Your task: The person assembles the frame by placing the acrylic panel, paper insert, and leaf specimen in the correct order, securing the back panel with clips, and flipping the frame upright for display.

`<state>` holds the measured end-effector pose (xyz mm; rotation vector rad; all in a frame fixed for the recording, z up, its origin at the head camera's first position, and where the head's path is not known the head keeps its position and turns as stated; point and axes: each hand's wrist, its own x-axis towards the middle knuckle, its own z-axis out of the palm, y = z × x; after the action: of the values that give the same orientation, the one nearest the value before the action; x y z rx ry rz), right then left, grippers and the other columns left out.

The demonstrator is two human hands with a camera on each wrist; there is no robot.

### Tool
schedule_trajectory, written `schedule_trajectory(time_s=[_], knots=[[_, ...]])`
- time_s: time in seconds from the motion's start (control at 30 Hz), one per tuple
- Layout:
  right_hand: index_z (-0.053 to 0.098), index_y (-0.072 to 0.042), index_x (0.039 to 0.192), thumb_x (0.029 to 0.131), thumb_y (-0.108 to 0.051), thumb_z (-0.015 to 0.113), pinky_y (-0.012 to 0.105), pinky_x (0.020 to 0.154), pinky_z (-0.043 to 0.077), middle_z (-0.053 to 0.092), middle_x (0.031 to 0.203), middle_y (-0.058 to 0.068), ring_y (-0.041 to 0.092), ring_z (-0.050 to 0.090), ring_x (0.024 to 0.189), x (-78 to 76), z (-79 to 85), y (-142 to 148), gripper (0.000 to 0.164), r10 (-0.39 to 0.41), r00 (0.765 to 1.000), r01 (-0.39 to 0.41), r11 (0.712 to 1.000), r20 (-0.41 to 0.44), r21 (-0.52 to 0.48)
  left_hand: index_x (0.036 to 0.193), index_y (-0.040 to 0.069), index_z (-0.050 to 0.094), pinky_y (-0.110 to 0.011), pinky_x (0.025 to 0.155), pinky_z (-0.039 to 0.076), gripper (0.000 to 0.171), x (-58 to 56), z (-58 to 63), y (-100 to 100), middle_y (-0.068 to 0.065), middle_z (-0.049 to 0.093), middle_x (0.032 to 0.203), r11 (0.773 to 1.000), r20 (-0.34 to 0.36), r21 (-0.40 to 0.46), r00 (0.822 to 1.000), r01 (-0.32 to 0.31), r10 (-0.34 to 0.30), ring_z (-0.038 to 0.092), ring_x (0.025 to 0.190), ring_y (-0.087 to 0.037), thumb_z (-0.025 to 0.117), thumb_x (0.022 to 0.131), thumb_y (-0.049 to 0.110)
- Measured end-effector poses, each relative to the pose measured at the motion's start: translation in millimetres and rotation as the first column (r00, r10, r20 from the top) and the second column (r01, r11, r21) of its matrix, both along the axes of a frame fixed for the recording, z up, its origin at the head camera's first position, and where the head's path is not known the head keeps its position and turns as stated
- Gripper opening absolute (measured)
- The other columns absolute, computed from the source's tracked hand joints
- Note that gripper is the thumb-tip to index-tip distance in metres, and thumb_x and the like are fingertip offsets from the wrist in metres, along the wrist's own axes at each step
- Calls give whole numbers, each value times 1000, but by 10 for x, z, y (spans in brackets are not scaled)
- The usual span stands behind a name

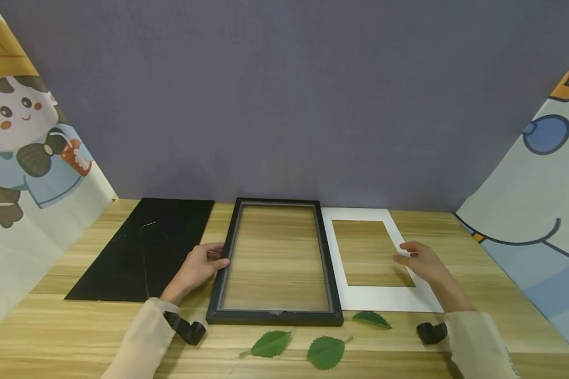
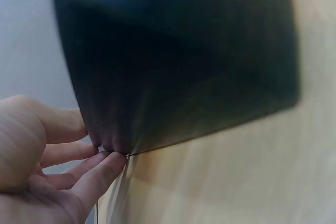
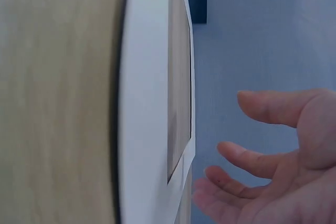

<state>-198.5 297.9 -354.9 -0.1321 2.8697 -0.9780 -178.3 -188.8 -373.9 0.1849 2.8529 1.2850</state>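
My left hand is at the left edge of a black picture frame, thumb overlapping its border and fingertips against the outer side. Wood grain shows through the frame's middle. In the left wrist view, a large dark face of the frame sits right by the fingers. My right hand hangs over the right border of a white picture mat, fingers apart and holding nothing. The right wrist view has the right hand beside the mat.
A black backing board lies to the left of the frame. Three green leaves lie near the front: one leaf, another leaf and a third leaf below the mat. A grey wall stands behind the wooden table.
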Motion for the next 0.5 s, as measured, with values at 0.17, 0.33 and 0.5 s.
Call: schedule_trajectory(time_s=[0.17,0.33,0.5], knots=[[36,22,130,94,-20,54,58,96,41,36,133,43,56,37,121,-14,-17,103,58,-39,999,39,998,19,-39,134,-7,48,-47,87,52,50,-7,-6,11,-28,57,125,1000,-6,-2,1000,-3,3,58,112,-40,63,90,10],[27,21,135,96,-22,51,60,101,35,28,138,43,55,31,125,-9,-40,177,63,-89,991,102,986,101,-132,134,-7,49,-47,88,52,49,-9,-9,17,-27,58,125,1000,-8,-7,1000,-5,4,58,112,-40,64,90,11],[23,21,138,98,-26,48,61,102,33,24,140,43,56,29,126,-8,-37,242,66,-122,980,141,983,155,-120,133,-7,50,-47,87,52,49,-6,-12,13,-27,59,123,1000,-8,-3,1000,-6,6,58,111,-40,64,90,11]])
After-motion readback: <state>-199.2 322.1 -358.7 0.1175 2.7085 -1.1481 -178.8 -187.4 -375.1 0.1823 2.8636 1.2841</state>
